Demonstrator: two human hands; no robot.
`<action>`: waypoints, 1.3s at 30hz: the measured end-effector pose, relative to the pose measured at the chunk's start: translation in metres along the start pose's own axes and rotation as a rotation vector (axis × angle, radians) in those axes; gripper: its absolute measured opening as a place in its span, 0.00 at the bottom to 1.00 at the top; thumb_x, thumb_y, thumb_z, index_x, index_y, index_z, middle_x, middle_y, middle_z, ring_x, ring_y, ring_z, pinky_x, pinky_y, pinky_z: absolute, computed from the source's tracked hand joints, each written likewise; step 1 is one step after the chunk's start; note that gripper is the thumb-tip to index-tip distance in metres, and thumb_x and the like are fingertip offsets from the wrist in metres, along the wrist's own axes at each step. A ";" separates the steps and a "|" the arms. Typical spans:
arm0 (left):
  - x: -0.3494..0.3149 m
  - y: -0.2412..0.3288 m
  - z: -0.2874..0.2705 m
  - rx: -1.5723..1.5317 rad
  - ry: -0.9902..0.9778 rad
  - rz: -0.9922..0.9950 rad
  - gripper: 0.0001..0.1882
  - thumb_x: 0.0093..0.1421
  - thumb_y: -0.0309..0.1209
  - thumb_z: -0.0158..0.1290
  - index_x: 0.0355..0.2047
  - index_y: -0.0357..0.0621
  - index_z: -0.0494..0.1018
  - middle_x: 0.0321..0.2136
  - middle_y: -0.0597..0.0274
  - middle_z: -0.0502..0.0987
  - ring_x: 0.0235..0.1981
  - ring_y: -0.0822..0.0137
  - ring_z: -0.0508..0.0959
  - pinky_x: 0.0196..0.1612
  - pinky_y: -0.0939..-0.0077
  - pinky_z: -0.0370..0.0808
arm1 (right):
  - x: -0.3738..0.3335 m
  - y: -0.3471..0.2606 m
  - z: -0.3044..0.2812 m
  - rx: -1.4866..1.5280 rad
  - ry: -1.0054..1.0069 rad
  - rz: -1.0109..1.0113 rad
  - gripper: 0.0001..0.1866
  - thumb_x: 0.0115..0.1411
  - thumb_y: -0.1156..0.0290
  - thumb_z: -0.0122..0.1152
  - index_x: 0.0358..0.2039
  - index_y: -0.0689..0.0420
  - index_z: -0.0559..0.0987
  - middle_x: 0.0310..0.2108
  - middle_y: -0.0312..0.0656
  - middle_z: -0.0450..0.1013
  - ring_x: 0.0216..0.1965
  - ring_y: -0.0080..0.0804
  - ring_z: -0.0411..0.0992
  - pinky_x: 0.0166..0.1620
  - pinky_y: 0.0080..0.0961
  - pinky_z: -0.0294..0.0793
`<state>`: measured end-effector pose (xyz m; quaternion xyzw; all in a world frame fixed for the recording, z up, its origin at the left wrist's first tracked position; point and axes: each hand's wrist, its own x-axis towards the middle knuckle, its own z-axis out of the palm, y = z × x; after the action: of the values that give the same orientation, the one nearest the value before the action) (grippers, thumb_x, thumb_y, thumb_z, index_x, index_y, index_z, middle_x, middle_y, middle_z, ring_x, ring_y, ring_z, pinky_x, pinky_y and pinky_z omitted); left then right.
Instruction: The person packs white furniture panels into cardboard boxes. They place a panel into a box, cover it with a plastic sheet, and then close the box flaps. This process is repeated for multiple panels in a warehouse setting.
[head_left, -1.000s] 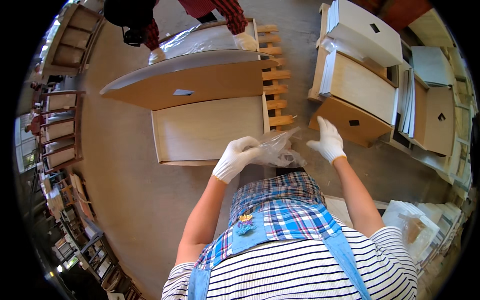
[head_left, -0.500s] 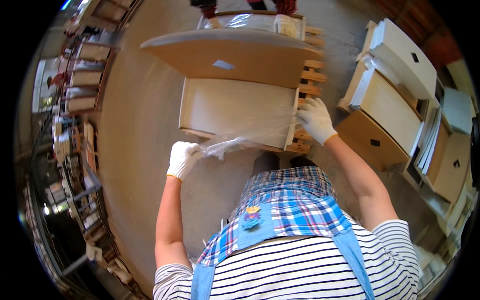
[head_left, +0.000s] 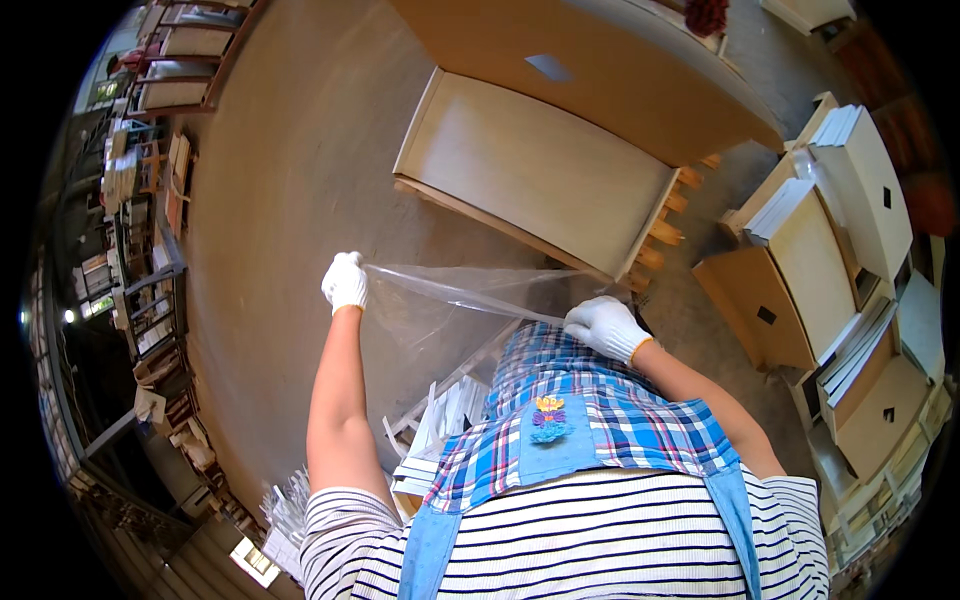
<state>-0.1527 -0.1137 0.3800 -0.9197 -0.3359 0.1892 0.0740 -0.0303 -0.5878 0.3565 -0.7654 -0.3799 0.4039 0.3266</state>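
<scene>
Both my hands wear white knitted gloves. A thin clear plastic sheet (head_left: pixel 440 287) is stretched between them, hanging in loose folds over the floor. My left hand (head_left: pixel 346 281) is closed around one end. My right hand (head_left: pixel 606 327), fingers curled, grips the other end close to my plaid apron. Beyond the sheet lies an open cardboard box (head_left: pixel 540 165) with a flat pale surface inside. Its tall brown flap (head_left: pixel 630 90) with a small cut-out stands raised at the far side.
Slats of a wooden pallet (head_left: pixel 662 232) jut out at the box's right. Further right stand open cartons (head_left: pixel 812 270) with white panels. Long white strips (head_left: pixel 447 425) lie beside my left elbow. A co-worker's dark red sleeve (head_left: pixel 706 16) shows behind the flap. Racks line the left.
My hands have drawn the plastic sheet off the box, toward me. My right hand has come down from the box's right edge to my apron. My view has turned left.
</scene>
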 end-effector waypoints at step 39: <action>0.355 0.335 0.070 0.135 0.116 0.379 0.15 0.60 0.31 0.50 0.48 0.51 0.76 0.55 0.57 0.73 0.52 0.50 0.76 0.48 0.59 0.76 | 0.125 0.276 -0.115 -0.351 0.285 0.766 0.16 0.62 0.53 0.53 0.37 0.47 0.84 0.40 0.44 0.79 0.43 0.46 0.76 0.51 0.40 0.72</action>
<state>0.2665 -0.1395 0.1216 -0.9688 -0.1385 0.1685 0.1176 0.2053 -0.6412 0.1408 -0.9429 -0.0827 0.3156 0.0677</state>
